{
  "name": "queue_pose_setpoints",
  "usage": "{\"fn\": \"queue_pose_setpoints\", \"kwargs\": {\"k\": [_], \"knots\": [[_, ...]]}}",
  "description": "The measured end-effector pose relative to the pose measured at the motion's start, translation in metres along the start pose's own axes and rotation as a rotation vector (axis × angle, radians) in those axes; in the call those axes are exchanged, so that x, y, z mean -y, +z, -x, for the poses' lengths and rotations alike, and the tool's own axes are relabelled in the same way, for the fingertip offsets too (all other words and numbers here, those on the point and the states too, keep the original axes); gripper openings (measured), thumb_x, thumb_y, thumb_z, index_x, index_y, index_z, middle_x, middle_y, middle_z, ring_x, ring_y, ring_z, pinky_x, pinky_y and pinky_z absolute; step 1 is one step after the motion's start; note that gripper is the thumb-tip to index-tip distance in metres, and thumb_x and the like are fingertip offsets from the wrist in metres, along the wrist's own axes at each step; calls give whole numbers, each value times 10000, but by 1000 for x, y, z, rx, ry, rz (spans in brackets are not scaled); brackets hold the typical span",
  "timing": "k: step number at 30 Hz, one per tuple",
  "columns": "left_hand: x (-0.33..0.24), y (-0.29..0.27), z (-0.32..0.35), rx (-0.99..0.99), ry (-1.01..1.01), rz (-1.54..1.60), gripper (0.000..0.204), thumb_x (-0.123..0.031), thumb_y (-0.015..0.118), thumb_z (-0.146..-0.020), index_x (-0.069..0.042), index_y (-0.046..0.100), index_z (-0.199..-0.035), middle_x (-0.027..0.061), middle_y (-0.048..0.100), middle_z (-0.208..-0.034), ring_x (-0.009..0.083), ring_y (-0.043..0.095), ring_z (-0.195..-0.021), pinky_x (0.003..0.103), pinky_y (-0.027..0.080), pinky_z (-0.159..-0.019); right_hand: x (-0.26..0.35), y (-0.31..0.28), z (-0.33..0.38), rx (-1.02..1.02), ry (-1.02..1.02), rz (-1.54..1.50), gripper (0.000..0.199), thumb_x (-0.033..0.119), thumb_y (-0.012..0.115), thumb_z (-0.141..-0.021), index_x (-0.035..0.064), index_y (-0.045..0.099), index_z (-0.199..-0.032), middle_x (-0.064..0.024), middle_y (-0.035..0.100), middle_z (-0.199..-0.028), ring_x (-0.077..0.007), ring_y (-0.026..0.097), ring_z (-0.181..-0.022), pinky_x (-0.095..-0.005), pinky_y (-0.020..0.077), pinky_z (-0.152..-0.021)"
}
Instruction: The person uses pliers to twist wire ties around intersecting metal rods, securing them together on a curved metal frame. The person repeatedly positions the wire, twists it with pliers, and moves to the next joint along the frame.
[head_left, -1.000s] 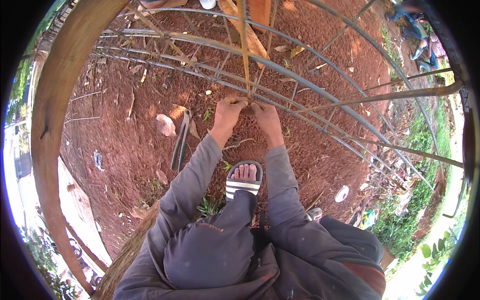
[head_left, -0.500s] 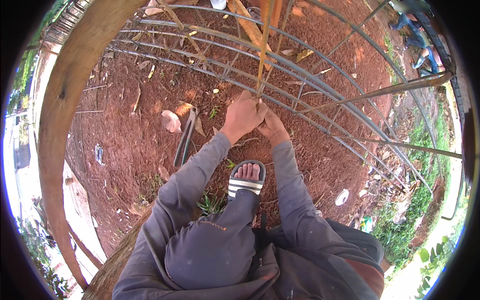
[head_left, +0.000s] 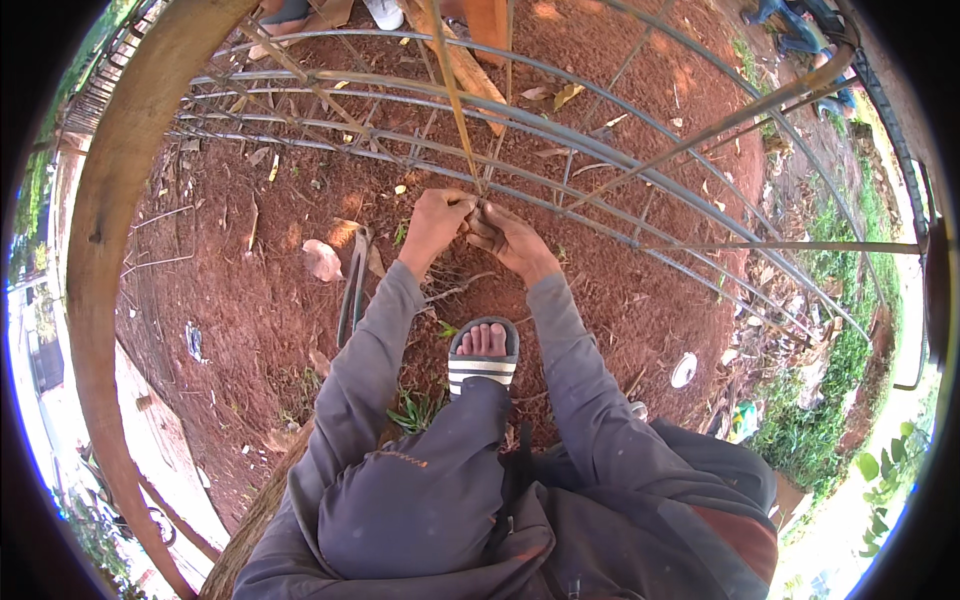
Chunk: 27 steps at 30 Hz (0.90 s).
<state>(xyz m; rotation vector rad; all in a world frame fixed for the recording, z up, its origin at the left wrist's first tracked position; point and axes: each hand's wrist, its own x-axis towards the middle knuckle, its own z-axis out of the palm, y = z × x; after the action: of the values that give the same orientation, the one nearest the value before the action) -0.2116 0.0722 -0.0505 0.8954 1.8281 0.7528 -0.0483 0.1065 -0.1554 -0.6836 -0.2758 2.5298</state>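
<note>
A long cage of grey steel reinforcing bars [head_left: 560,132] curves across the upper half of the view. My left hand [head_left: 436,228] is closed in a pinch at the cage's nearest bar, where a rusty cross rod [head_left: 450,85] meets it. Against the same joint, my right hand [head_left: 515,243] has its fingers bent and pressed together, touching the left fingertips. Whatever sits between the fingers is too small to make out. On the soil left of my hands lies a pair of long-handled pincers [head_left: 354,285], untouched.
A curved wooden post [head_left: 105,220] rises along the left side. Rusty rods [head_left: 790,246] jut out at right. My sandalled foot [head_left: 484,345] rests on red soil below my hands. A wooden plank [head_left: 470,75] lies beyond the bars; people [head_left: 790,30] are at the far right.
My hands have shifted slightly left in view, along with the whole scene. The right hand has turned so its fingers show, and the hands sit a little farther apart.
</note>
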Motion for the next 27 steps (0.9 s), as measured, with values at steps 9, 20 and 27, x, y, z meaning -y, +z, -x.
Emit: {"fn": "queue_pose_setpoints", "kwargs": {"k": [9, 20, 27], "knots": [[2, -5, -8, -18, 317, -357, 230, -155, 633, -862, -1, 757, -980, 194, 721, -926, 346, 702, -828, 412, 549, -808, 8, 13, 7, -130, 22, 5, 291, 193, 634, -987, 26, 591, -1221, -109, 685, -1097, -230, 711, -961, -371, 641, -797], [-32, 19, 11, -78, 440, -773, 209, -179, 618, -874, 13, 696, -847, 219, 661, -952, 391, 662, -885, 472, 539, -771, 3, 9, -10, -73, -19, 38, 321, 298, 646, -984, 75, 605, -1212, -76, 676, -1087, -182, 698, -914, -350, 612, -753], [-23, 10, -2, -22, 382, -788, 222, -211, 650, -867, -5, 719, -912, 208, 668, -935, 391, 662, -876, 484, 529, -795, 12, 13, -13, -134, 18, 127, 301, 287, 636, -989, 39, 595, -1154, -100, 673, -1092, -226, 688, -968, -406, 606, -847]]}}
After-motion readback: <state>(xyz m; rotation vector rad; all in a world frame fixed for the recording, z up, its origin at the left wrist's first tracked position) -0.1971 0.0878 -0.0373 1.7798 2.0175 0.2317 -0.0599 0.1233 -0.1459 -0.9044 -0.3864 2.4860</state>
